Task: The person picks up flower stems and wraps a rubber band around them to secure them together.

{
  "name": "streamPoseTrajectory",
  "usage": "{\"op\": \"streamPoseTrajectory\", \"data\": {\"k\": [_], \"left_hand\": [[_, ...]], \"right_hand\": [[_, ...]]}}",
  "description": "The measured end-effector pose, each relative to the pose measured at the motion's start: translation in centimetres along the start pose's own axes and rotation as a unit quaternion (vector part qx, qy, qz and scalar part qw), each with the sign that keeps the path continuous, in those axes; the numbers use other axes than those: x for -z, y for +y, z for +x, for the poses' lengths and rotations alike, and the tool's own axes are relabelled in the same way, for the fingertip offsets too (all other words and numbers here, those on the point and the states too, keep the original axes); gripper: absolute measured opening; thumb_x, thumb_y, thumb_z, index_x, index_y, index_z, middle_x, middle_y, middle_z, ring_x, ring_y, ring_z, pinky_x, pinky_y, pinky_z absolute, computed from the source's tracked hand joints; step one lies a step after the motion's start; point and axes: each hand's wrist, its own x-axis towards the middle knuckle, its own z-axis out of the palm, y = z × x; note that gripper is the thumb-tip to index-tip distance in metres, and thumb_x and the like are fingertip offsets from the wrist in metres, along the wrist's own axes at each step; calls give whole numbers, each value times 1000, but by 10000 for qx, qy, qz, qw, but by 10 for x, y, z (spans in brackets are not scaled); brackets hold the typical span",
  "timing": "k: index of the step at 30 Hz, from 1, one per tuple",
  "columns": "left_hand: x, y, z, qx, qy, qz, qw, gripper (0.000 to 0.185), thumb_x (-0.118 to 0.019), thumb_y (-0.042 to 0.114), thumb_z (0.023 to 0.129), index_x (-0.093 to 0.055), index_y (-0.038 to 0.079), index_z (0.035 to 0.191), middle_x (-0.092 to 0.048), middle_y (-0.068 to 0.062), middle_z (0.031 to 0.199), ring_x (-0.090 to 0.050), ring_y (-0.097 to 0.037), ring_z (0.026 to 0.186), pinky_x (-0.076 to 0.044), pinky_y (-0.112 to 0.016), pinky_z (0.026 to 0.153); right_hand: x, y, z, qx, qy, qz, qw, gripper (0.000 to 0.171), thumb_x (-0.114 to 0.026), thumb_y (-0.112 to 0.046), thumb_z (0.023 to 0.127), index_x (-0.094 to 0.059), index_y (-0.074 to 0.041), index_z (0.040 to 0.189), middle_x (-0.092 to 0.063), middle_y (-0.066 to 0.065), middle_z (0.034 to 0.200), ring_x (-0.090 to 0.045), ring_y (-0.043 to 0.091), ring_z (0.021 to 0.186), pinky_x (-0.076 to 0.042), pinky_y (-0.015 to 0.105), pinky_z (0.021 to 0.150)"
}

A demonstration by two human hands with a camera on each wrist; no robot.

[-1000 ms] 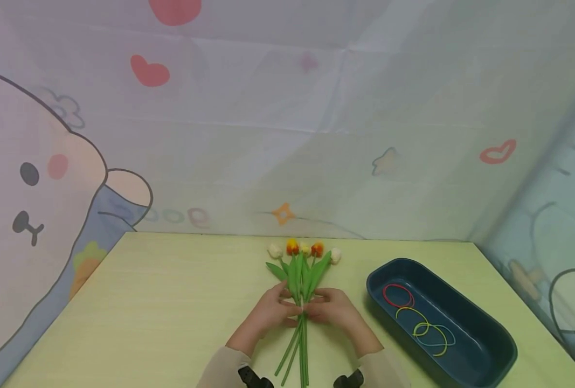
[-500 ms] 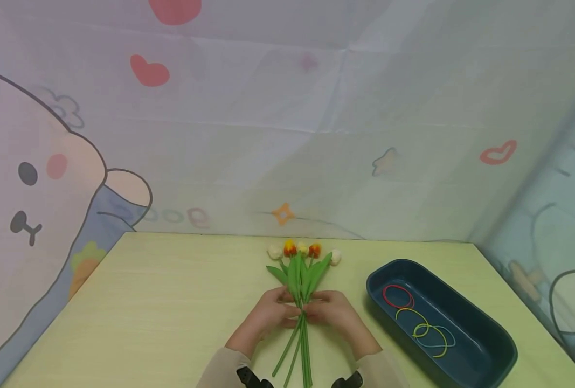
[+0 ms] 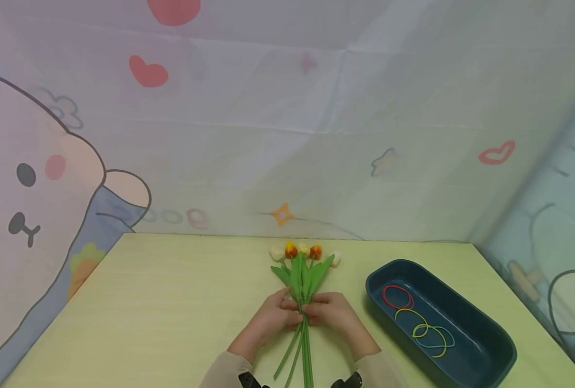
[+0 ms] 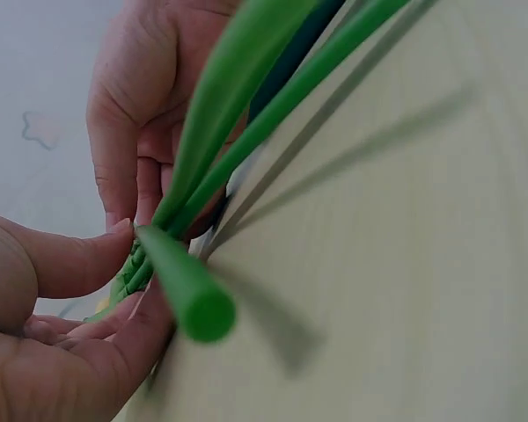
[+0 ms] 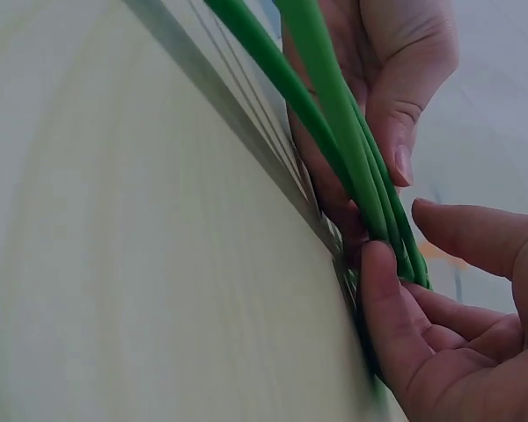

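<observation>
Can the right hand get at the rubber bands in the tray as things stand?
Probably yes: the tray lies open-topped on the right hand's side, nothing between. But that hand now holds the tulip stems and must let go first.

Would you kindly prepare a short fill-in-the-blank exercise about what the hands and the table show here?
1. Both hands, the left hand and the right hand, hold the green ____ of the bunch of flowers.
2. The rubber bands lie inside a dark ____ tray.
3. The tray sits on the table to the ____ of the flowers.
4. The band farthest from the person is ____.

Missing words: stems; blue; right; red
</observation>
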Motion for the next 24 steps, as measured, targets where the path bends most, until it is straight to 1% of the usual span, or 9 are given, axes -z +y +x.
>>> {"op": "streamPoseTrajectory", "data": {"k": [2,5,8,12,16,20,24], "left_hand": [[-2,-1,0,62,-32,-76,9999,85,-67,-7,82,-15,-11,149,-59,-26,123,-62,-33,109,-50,-46,101],[-4,-2,0,108,-114,-327,9993,85,-65,-11,83,-12,-9,150,-55,-28,128,-66,-32,102,-58,-42,88],[-5,-2,0,127,-219,-589,9979,86,-62,-14,85,-7,-8,151,-51,-30,132,-68,-35,97,-60,-42,81],[-8,-1,-2,125,-358,-815,9960,89,-60,-15,85,-1,-5,152,-46,-32,138,-69,-35,92,-61,-41,78],[-10,1,-3,39,-435,-990,9941,91,-58,-17,85,1,-2,153,-41,-32,142,-70,-35,89,-62,-40,75],[-12,5,-4,-172,-379,-1119,9928,90,-57,-19,84,-1,-2,153,-40,-32,142,-68,-39,91,-62,-42,75],[-11,10,-5,-413,-252,-997,9938,90,-59,-18,83,-3,-4,152,-42,-32,141,-66,-39,99,-61,-41,79]], "right_hand": [[0,1,0,13,53,-4,10000,33,-66,-6,87,-63,17,110,-70,14,93,-67,13,73,-61,30,73],[0,3,0,9,119,2,9999,32,-66,-5,86,-63,17,109,-70,12,91,-67,13,72,-62,31,72],[0,3,0,-39,162,13,9999,31,-66,-5,87,-63,16,109,-70,12,92,-68,14,72,-62,30,72],[0,2,-2,-14,191,-1,9998,33,-67,-6,88,-63,15,113,-70,18,98,-70,18,77,-62,32,74],[2,-2,-4,115,201,-22,9997,35,-67,-6,88,-62,15,115,-68,23,105,-71,24,83,-61,34,78],[3,-7,-4,288,218,-49,9993,35,-67,-4,87,-61,16,115,-68,23,106,-71,23,83,-61,33,77],[3,-13,-4,466,231,-94,9986,36,-68,-4,87,-61,16,116,-69,22,102,-70,21,82,-62,33,76]]}}
